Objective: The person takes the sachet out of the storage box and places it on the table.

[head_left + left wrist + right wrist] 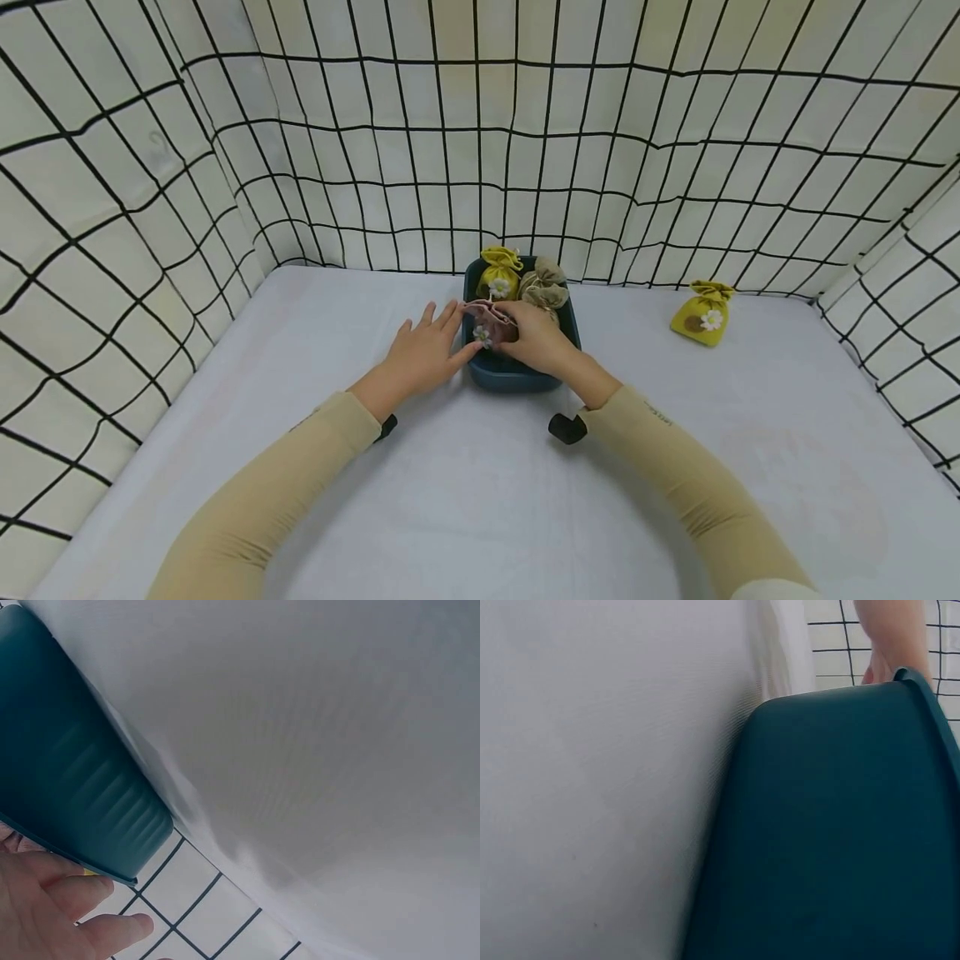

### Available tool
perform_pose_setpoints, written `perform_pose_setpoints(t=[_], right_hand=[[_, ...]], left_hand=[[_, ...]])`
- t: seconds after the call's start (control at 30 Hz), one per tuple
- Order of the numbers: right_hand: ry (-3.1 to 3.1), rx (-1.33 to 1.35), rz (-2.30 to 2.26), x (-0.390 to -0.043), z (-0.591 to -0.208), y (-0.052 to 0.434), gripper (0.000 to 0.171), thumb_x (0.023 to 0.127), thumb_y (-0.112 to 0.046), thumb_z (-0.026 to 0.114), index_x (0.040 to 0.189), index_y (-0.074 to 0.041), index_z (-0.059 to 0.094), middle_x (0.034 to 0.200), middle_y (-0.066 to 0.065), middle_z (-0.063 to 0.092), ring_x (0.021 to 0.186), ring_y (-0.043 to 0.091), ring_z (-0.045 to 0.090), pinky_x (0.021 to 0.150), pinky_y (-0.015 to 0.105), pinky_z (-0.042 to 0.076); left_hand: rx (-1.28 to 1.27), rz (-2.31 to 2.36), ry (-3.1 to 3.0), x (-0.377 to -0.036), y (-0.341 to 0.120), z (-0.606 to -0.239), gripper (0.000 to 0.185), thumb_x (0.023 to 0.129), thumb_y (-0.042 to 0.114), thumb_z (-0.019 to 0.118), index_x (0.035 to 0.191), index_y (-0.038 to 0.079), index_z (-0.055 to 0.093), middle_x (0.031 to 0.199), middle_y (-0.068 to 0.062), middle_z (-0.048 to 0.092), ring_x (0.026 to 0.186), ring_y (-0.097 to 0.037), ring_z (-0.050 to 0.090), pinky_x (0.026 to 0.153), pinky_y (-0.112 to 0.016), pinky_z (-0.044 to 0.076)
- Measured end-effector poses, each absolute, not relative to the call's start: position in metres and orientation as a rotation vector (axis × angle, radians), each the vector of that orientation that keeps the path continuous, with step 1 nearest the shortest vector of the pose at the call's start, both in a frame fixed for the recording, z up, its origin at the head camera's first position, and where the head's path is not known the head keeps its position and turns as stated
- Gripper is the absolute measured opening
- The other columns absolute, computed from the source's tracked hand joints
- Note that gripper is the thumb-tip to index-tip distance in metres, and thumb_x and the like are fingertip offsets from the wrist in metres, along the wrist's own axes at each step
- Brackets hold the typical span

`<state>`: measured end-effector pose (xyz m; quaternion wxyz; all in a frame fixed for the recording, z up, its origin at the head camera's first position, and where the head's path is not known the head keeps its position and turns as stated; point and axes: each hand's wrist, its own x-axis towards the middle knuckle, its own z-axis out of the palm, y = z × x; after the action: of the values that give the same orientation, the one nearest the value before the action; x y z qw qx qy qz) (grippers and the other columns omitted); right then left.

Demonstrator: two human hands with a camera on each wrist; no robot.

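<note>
- Right now the right hand (536, 340) reaches into the dark teal rectangular plastic bin (517, 375), which stands near the far edge of the white cloth-covered surface (480, 500), about midway along it
- Its fingers are curled round a small pink drawstring fabric pouch with a white daisy (489, 323), which sits at the near left end of the bin
- The left hand (423, 354) lies beside the bin's left wall, fingers straight and slightly spread, tips touching the pouch and the rim
- Further back in the bin sit a yellow pouch with a daisy (500, 273) and a tan pouch (544, 285)
- A second yellow daisy pouch (703, 313) lies well apart toward the far right corner
- By my judgement the step in hand is settling the pink pouch in the bin; the next move calls for easing the fingers off it without tipping its neighbours
</note>
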<state>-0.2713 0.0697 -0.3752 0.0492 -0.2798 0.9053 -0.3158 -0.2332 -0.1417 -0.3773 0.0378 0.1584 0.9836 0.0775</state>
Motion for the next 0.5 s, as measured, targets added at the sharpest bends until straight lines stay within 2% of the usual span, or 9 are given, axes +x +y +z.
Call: perform_pose_setpoints(t=[0.5], right_hand=[[2.821,-0.881,-0.870,-0.273,-0.380,0.059,0.061,0.092,-0.008,0.078,0.146,0.003,0.050,0.139,0.022,0.057,0.128,0.035,0.055,0.106,0.048,0.045]], left_hand=[[0.508,0.246,3.031,-0.233,-0.142,-0.377,0.077,0.108,0.056,0.041,0.163,0.004,0.024,0.168,-0.014,0.021,0.153,-0.043,0.016,0.115,-0.068,0.023]])
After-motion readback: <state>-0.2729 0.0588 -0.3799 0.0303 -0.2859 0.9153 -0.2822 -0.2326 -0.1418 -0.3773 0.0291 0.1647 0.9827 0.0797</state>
